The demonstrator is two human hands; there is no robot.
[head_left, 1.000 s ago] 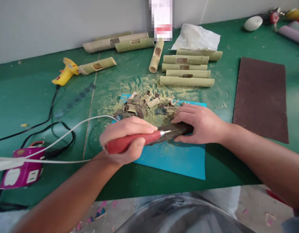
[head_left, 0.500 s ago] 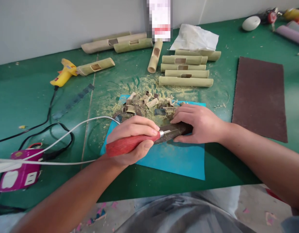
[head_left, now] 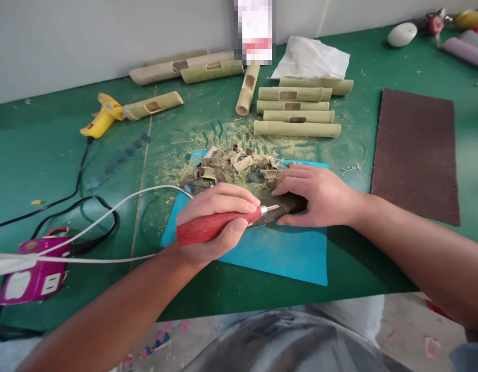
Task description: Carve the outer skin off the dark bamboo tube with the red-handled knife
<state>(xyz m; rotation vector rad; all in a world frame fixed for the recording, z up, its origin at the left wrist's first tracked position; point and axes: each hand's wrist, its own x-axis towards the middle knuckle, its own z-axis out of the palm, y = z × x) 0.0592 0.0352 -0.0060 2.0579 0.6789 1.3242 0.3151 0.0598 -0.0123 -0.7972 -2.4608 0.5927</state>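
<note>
My left grip [head_left: 210,203] is wrapping tightly around a red-handled tool [head_left: 211,227], and my right grip [head_left: 320,196] is clasping a dark piece [head_left: 289,203] over the blue sheet [head_left: 285,258] on the desk [head_left: 351,281]. Compared with half a second ago, my left grip and the tool are sitting slightly farther right, so the pale metal tip is reaching nearer my right fingers and less of the dark piece is showing between them. My right grip is staying where it was. I am judging this a short push along the piece, the right side bracing against it; whether the tip is biting or only skimming, I cannot tell. The scraps [head_left: 223,168] just beyond are lying as they were.
</note>
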